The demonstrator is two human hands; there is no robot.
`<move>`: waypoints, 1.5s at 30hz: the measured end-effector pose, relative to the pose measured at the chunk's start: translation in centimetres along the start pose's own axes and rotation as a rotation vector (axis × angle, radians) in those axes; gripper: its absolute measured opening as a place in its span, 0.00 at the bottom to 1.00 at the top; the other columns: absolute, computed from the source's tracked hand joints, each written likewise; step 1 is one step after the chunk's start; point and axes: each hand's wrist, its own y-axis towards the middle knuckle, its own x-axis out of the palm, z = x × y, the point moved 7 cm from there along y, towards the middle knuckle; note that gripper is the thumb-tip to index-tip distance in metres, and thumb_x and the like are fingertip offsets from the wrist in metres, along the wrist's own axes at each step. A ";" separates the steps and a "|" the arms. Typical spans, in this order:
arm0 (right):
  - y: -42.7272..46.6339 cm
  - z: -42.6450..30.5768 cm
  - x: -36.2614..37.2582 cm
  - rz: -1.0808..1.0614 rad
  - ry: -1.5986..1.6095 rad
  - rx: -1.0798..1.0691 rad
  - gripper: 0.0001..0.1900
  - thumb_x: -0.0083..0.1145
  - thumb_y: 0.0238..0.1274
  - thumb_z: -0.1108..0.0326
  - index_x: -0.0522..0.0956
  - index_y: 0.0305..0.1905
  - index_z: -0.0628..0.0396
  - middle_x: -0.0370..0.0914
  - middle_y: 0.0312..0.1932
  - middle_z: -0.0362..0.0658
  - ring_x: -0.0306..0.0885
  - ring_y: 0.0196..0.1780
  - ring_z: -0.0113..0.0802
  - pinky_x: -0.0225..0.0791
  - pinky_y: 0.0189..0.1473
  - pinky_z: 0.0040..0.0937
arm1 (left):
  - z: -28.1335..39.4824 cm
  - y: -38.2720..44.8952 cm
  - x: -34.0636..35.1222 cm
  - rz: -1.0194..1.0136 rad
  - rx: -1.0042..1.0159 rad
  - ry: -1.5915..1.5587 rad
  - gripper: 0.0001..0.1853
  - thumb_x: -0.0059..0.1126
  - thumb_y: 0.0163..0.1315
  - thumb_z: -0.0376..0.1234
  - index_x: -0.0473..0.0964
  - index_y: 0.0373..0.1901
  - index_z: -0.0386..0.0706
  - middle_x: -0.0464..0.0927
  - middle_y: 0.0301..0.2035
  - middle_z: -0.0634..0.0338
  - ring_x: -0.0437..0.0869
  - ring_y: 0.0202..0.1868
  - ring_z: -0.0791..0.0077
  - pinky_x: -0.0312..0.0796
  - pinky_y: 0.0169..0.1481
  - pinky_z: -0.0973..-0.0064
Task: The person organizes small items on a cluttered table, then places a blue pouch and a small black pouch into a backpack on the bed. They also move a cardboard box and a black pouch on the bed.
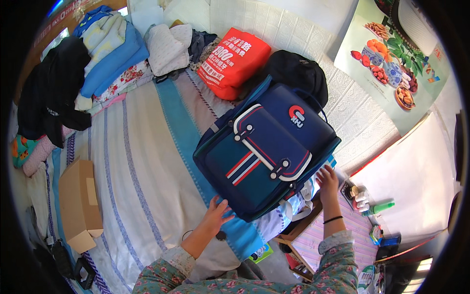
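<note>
A navy and dark green school backpack (253, 183) lies on the striped bedspread (143, 154), its flap (273, 143) facing up. The flap has white and red trim, and round white studs sit along its edges. My left hand (214, 218) is beside the backpack's lower left edge, fingers apart, holding nothing. On the other side, my right hand (328, 182) is near the backpack's right edge, with fingers spread. Whether either hand touches the bag is hard to tell. White straps (303, 209) hang out below its right side.
Behind the backpack stand a red bag (235, 62) with writing and a black bag (299, 75). Folded bedding (114, 58) and dark clothing (55, 88) are stacked at the far left. A cardboard box (80, 202) lies left. At right, a table (341, 228) holds small bottles (361, 200).
</note>
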 end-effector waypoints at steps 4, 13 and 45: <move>7.8 5.2 3.9 -0.170 0.091 -0.031 0.27 0.48 0.68 0.60 0.60 0.67 0.57 0.69 0.60 0.46 0.70 0.60 0.39 0.61 0.63 0.32 | -1.1 2.0 0.8 0.048 -0.040 0.025 0.38 0.52 0.66 0.44 0.42 0.70 0.48 0.58 0.63 0.57 0.64 0.62 0.60 0.64 0.61 0.51; 13.4 6.3 6.1 -0.220 0.058 0.038 0.28 0.48 0.68 0.57 0.59 0.67 0.57 0.67 0.62 0.46 0.67 0.61 0.39 0.60 0.64 0.33 | -1.9 2.4 -0.2 0.206 -0.068 0.101 0.38 0.49 0.69 0.40 0.38 0.72 0.48 0.49 0.69 0.54 0.57 0.67 0.56 0.58 0.64 0.51; 5.0 10.8 18.8 -0.240 0.278 0.218 0.32 0.46 0.67 0.50 0.57 0.69 0.58 0.59 0.67 0.45 0.60 0.66 0.41 0.55 0.67 0.38 | 9.1 9.7 -6.2 -0.094 0.282 -0.553 0.34 0.40 0.68 0.55 0.58 0.68 0.44 0.62 0.65 0.55 0.65 0.64 0.56 0.59 0.68 0.55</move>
